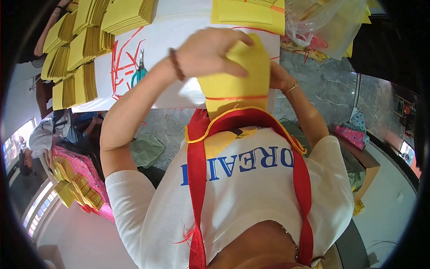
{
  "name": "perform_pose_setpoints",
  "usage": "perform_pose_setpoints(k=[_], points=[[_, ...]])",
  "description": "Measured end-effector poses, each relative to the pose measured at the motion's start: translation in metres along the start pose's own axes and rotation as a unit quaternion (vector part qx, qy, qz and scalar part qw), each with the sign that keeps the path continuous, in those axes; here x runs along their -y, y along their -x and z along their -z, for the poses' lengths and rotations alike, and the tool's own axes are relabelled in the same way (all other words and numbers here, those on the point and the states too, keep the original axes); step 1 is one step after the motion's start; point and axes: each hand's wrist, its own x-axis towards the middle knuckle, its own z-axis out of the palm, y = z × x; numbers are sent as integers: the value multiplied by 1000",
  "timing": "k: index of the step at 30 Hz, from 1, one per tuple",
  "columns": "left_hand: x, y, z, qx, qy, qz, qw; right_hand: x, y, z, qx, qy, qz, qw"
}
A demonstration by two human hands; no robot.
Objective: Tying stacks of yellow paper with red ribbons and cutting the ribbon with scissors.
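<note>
Head | yellow paper, red strip across it, over bench near edge | left hand spread above; right hand at right edge, grip hidden, cannot tell | risk: slack right-side support could let paper slip nearward

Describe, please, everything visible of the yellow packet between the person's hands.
The yellow packet looks papery and matte, with a narrowed top and a thin red strip across its lower part. It is at the white table's near side, its lower end by the red apron. The right hand is at its right edge; the blurred left hand partly covers its upper left, contact unclear.
</note>
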Motion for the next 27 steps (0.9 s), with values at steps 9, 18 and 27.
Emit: perform_pose_setpoints(k=[9,18,27], points=[[110,72,-15,-303,549,253,737,15,-26,11,29,-79,142,986],[94,60,-43,-418,397,296,761,59,3,-36,-290,337,191,875],[89,52,-43,-439,305,335,775,99,-8,-143,-121,505,337,785]])
